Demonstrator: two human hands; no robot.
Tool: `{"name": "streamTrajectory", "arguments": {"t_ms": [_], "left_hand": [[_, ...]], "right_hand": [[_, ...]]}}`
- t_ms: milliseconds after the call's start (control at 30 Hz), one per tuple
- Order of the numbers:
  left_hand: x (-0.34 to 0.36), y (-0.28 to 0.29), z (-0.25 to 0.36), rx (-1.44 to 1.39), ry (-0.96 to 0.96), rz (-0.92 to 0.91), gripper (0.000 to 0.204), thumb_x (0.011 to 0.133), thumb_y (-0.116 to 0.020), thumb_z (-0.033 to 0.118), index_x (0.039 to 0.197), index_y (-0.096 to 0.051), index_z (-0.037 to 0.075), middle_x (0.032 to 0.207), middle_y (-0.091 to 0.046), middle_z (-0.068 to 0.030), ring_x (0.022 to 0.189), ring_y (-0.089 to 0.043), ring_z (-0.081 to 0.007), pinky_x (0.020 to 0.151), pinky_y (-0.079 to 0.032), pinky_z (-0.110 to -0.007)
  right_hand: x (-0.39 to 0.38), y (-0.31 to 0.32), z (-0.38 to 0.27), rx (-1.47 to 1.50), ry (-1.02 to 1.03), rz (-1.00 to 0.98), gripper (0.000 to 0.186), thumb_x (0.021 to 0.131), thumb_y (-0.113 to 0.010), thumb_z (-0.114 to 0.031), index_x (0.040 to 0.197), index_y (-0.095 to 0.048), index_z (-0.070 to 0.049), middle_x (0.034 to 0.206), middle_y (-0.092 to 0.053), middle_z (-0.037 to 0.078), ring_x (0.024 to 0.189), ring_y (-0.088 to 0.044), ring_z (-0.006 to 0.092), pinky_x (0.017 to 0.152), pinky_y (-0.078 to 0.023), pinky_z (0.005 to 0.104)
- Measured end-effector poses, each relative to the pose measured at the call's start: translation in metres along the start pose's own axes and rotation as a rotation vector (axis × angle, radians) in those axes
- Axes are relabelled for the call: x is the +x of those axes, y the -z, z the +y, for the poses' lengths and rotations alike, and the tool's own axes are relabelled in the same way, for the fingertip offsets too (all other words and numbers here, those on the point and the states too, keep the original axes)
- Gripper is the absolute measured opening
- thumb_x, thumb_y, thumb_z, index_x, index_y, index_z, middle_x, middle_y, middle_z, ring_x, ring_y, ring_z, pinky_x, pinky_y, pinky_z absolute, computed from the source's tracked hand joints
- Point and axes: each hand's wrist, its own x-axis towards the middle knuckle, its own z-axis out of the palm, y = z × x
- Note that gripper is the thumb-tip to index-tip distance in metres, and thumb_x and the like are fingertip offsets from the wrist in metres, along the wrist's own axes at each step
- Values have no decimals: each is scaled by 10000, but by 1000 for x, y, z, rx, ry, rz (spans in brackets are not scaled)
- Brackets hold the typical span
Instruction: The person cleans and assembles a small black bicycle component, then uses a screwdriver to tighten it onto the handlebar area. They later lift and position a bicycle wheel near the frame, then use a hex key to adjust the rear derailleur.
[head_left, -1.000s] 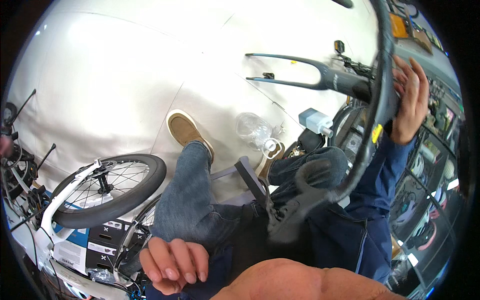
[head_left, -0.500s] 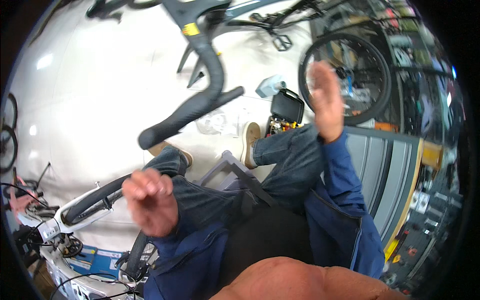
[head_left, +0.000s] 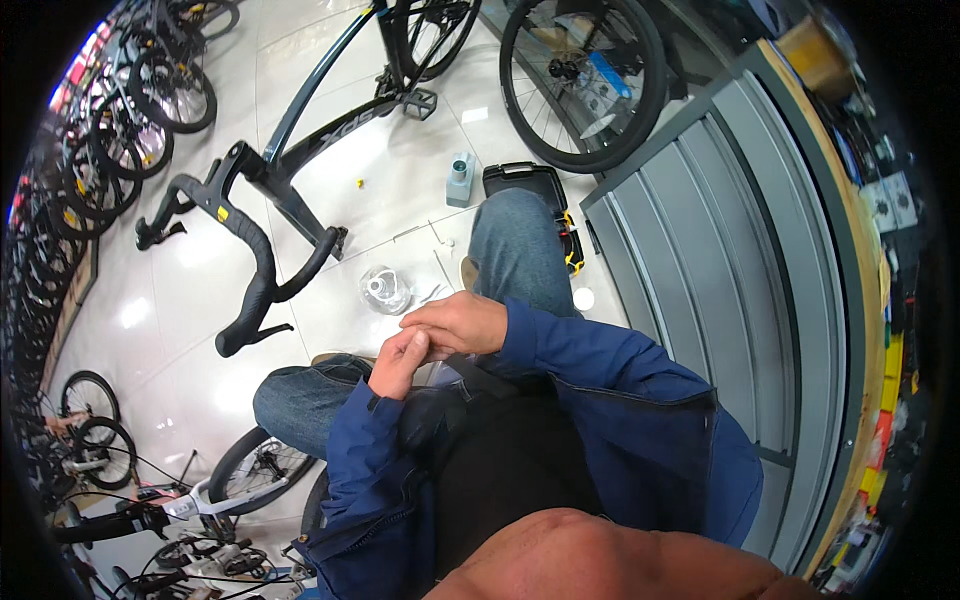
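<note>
My left hand and my right hand meet over my lap, one against the other. The left is closed, its thumb up against the right hand's fingertips. Fingers of my right hand are closed and lie across the top of the left. No object shows between them, though the inner fingers are hidden. Just beyond them on the floor lies a clear plastic bag or wrapping. The black drop handlebar of a dark bicycle frame stands ahead to the left, apart from both hands.
A bicycle wheel leans at the far right, near a grey cabinet. An opened black tool case and a light blue bottle sit beyond my right knee. Thin hex keys lie on the floor. A white bicycle is at left; several others line the wall.
Both hands, raised apart before, have come down and together over my lap. The view has shifted, and the handlebar now appears farther left and away from my knees.
</note>
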Motion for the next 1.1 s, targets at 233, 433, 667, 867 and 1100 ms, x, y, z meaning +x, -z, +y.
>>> {"name": "streamTrajectory", "arguments": {"t_ms": [233, 433, 667, 867, 1100], "left_hand": [[-1, 11, -35, -27, 54, 318, 348, 1091, -543, 344, 1168, -654, 23, 1090, -691, -97, 997, -672, -193, 920, -558, -363], [-12, 30, -43, -146, -59, 645, 268, 1038, -613, 372, 1018, -632, 106, 956, -645, -45, 865, -646, -172, 801, -573, -344], [-1, 34, -36, -214, 11, 777, 250, 1048, -606, 351, 1154, -608, 124, 1011, -645, -39, 880, -642, -160, 803, -555, -320], [-9, 41, -43, -257, 21, 878, 246, 1065, -592, 332, 1164, -617, 108, 1032, -670, -37, 883, -655, -135, 798, -567, -299], [-9, 48, -53, -321, 85, 898, 297, 1046, -625, 362, 1154, -615, 86, 1024, -673, -32, 855, -655, -129, 807, -573, -303]], "right_hand": [[-44, 62, 9, -150, 38, 389, 275, 934, -709, -131, 1195, -719, -48, 1039, -755, 137, 900, -746, 259, 818, -585, 345], [-61, 264, 113, -393, -297, 1054, 310, 957, -722, -181, 1243, -696, -63, 1147, -755, 94, 1056, -718, 189, 926, -558, 347], [-55, 514, 272, -1088, -815, 1404, 677, 788, -793, -447, 1317, -625, -59, 1288, -674, 196, 1205, -634, 400, 1015, -506, 536], [-67, 574, 322, -1154, -1327, 1163, 915, 788, -723, -740, 1331, -615, -11, 1292, -674, 245, 1195, -649, 434, 965, -528, 583], [-35, 580, 341, -857, -807, 1165, 926, 798, -667, -803, 1347, -675, -57, 1278, -700, 223, 1153, -665, 424, 1016, -506, 539]]}}
